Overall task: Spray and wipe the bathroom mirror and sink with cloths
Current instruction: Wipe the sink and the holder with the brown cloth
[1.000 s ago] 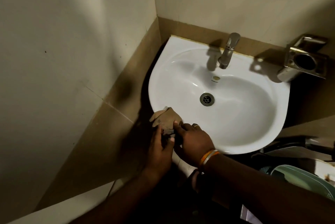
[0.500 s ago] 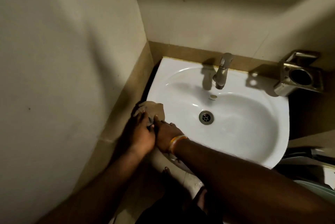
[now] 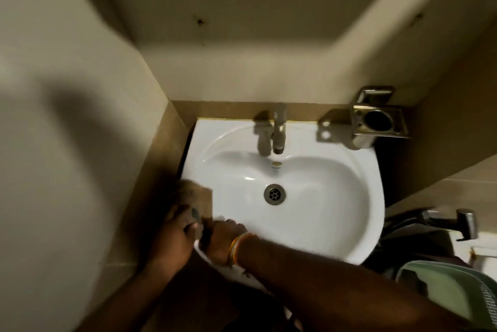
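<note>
A white wall-hung sink [image 3: 336,197] fills the middle of the view, with a metal tap [image 3: 279,127] at its back and a drain [image 3: 274,194] in the bowl. A brownish cloth [image 3: 197,194] lies on the sink's left rim. My left hand [image 3: 172,240] and my right hand [image 3: 223,240] meet at the near-left rim, both gripping the cloth's near end. An orange band circles my right wrist. No mirror or spray bottle is in view.
Beige tiled walls close in on the left and behind. A metal cup holder [image 3: 376,121] is fixed to the wall right of the tap. A hand sprayer [image 3: 457,221] and a pale green bin [image 3: 451,291] sit at the lower right.
The camera tilted up and the sink shifted in view. Both hands stayed together on the cloth at the left rim, sliding along it.
</note>
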